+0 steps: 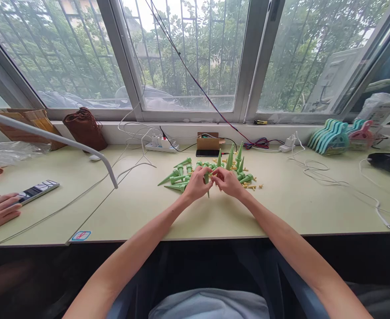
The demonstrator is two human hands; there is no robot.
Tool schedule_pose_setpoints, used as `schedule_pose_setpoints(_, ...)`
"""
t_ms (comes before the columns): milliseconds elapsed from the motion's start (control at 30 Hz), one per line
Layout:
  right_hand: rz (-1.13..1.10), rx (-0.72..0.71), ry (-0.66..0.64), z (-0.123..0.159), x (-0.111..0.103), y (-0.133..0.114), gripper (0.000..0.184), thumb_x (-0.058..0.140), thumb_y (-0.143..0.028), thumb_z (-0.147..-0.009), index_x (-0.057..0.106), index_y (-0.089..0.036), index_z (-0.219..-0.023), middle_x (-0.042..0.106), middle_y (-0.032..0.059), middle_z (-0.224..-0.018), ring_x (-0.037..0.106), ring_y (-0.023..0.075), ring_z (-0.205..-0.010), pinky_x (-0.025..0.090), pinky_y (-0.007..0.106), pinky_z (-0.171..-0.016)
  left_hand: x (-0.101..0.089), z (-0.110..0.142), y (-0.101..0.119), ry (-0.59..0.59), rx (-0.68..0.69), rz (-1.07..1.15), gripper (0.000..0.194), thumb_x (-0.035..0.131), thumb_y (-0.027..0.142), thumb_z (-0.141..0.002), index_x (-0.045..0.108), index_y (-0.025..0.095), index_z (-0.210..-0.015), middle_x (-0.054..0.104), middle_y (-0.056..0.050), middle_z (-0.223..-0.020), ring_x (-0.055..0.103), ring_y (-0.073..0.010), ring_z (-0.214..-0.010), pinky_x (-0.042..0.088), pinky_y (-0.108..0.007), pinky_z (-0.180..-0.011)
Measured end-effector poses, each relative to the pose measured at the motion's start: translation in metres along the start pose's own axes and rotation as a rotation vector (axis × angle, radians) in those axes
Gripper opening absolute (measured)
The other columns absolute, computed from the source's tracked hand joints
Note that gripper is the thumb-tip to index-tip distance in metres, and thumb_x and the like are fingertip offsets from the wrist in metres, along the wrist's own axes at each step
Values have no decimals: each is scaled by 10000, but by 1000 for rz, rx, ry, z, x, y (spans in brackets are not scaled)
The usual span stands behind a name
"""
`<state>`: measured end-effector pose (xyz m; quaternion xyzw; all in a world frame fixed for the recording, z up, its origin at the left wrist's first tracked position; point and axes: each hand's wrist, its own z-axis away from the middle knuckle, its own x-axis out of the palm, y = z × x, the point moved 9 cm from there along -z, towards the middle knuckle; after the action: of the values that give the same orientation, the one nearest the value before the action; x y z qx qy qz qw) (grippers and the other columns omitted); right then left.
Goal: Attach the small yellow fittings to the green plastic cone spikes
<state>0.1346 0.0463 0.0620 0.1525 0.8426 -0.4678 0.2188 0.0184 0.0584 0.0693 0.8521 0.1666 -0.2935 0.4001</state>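
Note:
My left hand (198, 184) is closed around a green watering spike (208, 193), whose tip points down toward the table. My right hand (227, 181) meets it at the spike's upper part, thumb and fingers pinched together. Whatever sits between those fingertips is too small to make out. Beyond both hands lies a pile of similar green spikes (176, 179); several others stand upright on their wide ends (229, 158). Small yellow pieces (249, 186) are scattered among them, mostly on the right.
At the far left, another person's hand (0, 212) rests by a phone (38, 191). A white bar (65, 141) crosses the left side. Behind the pile are a dark phone (208, 153), a cardboard box (208, 141) and a power strip (161, 144). White cables (341, 180) and hangers (330, 137) lie right.

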Motion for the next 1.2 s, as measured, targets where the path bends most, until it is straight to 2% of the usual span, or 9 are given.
schedule_pose_setpoints(300, -73, -1, -15, 0, 3, 2, 112, 515, -318, -901, 470, -216, -898, 591, -42, -633, 536, 125, -461, 434, 275, -546, -3, 0, 2, 17, 7, -17, 254, 626, 186, -777, 621, 204, -1031, 503, -17, -928, 456, -74, -565, 480, -283, -675)
schedule_pose_setpoints(700, -40, -9, -5, -1, 2, 1, 132, 513, -309, -901, 495, -206, -820, 600, -28, -637, 524, 116, -443, 431, 273, -549, -4, 2, 8, 35, 79, -43, 270, 630, 136, -759, 616, 197, -1022, 499, -32, -921, 521, -120, -702, 482, -274, -699)
schedule_pose_setpoints(967, 10, 7, -6, -1, 2, 3, 244, 482, -378, -929, 526, -200, -769, 585, -14, -613, 505, 118, -458, 407, 261, -531, -4, 2, 12, 28, 98, -50, 281, 621, 128, -767, 610, 200, -1038, 516, -39, -945, 545, -135, -739, 493, -282, -701)
schedule_pose_setpoints(1200, 64, 46, 8, -2, 1, 6, 393, 419, -462, -959, 485, -204, -669, 563, -1, -553, 503, 130, -479, 383, 254, -519, -3, 3, 12, 26, 91, -48, 270, 620, 140, -780, 603, 202, -1042, 524, -43, -966, 554, -140, -757, 497, -288, -712)
